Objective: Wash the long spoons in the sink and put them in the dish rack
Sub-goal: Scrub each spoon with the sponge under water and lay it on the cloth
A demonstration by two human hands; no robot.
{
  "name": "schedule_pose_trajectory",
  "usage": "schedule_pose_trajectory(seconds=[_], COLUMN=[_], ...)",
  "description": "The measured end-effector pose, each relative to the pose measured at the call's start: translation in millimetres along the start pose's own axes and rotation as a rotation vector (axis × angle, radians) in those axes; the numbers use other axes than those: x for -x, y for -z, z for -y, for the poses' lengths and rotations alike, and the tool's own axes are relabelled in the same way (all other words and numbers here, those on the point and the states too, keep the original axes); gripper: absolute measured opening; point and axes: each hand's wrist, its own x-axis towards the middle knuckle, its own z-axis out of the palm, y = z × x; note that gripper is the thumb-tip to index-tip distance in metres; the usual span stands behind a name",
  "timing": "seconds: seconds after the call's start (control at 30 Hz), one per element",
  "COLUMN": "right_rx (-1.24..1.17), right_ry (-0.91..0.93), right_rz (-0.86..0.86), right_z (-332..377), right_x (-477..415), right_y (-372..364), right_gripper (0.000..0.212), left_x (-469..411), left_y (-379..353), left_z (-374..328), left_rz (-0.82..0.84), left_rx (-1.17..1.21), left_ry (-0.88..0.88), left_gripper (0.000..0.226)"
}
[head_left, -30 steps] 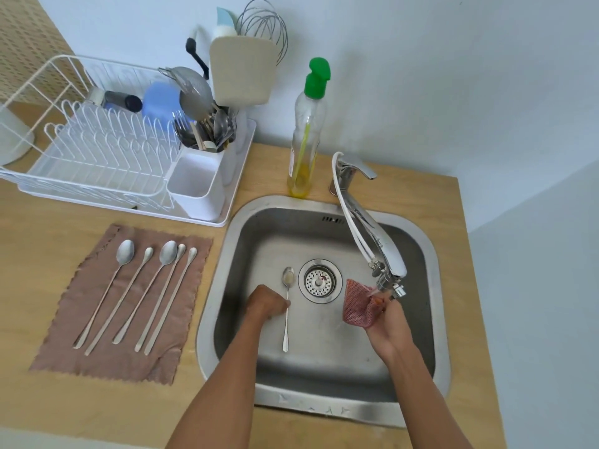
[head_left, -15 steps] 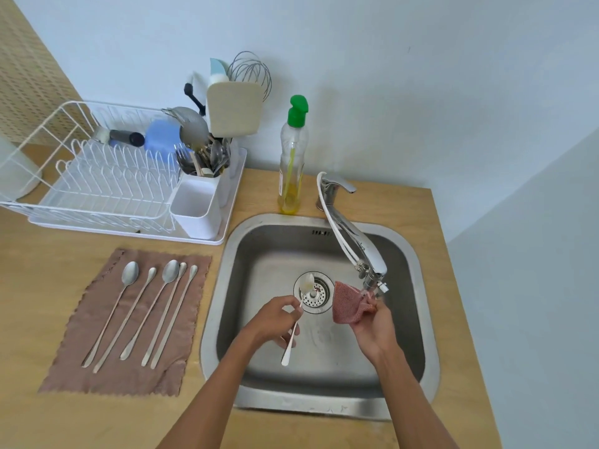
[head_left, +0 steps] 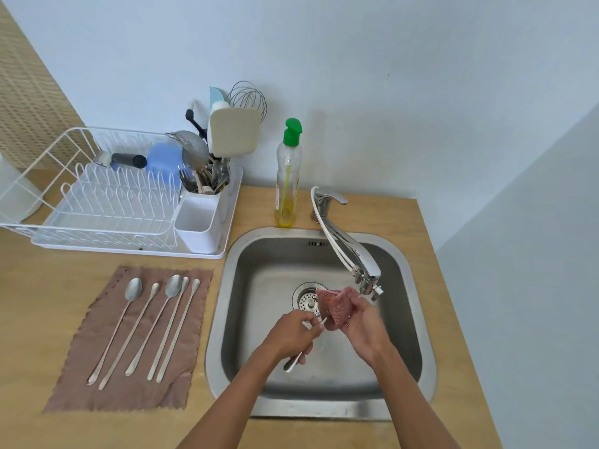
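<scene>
My left hand (head_left: 293, 333) pinches a long spoon (head_left: 294, 363) over the sink (head_left: 418, 319); my right hand (head_left: 359, 325) clamps the scrubbing cloth (head_left: 337, 304) around its bowl. A loose wet pinch could drop it; five spoons (head_left: 152, 325) wait on the mat (head_left: 97, 377).

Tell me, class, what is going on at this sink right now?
A person is washing a long spoon over the sink. The left hand grips the spoon by its handle, while the right hand wraps a pink scrubbing cloth around its bowl end. Five more long spoons lie on a brown cloth beside the sink, below the dish rack.
</scene>
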Motion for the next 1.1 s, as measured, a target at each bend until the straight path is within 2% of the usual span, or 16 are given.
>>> schedule_pose_trajectory(seconds=[0.1,0.2,0.33,0.37,0.47,0.57,0.63,0.7,0.83,0.97,1.1], right_rx=[0.274,0.449,0.667,0.735,0.905,1.039,1.049,1.05,0.902,0.947,0.89], right_ry=[0.078,0.175,0.279,0.294,0.303,0.271,0.197,0.163,0.199,0.298,0.388], right_rz=[0.001,-0.025,-0.108,-0.104,-0.055,0.098,0.23,0.264,0.125,0.009,-0.017], right_z=[-0.4,2.3,18.2,23.7,34.3,47.0,54.3,58.6,51.5,43.0,35.4], right_x=[-0.7,-1.1,-0.3,3.3,4.2,4.0,5.9,9.0,9.2,5.7,7.8], right_y=[0.2,2.7,3.3,1.1,2.4,8.6,10.9,9.0,9.2,10.1,5.4], right_gripper=[0.02,0.013,0.009,0.009,0.012,0.007,0.016,0.018,0.007,0.016,0.027], left_x=[-4.4,-10.0,-4.2,-4.2,-11.5,-16.0,-15.8,-17.4,-20.8,-20.9,-19.6], left_y=[-0.2,2.3,18.0,22.0,30.5,35.6,40.3,43.3,45.8,45.4,43.8], left_z=[-8.1,-10.9,-8.1,-7.1,-5.9,-5.6,-9.1,-14.0,-18.4,-20.4,-25.2], left_rz=[-0.076,-0.133,0.04,0.036,-0.065,-0.077,-0.07,-0.066,-0.047,-0.068,-0.112], left_rx=[-0.137,-0.239,-0.092,-0.075,-0.138,-0.226,-0.28,-0.301,-0.307,-0.304,-0.341], left_ry=[-0.058,-0.083,-0.027,-0.04,-0.155,-0.191,-0.213,-0.228,-0.238,-0.257,-0.266], left_gripper=[0.024,0.031,0.041,0.04,0.036,0.033,0.032,0.03,0.031,0.032,0.032])
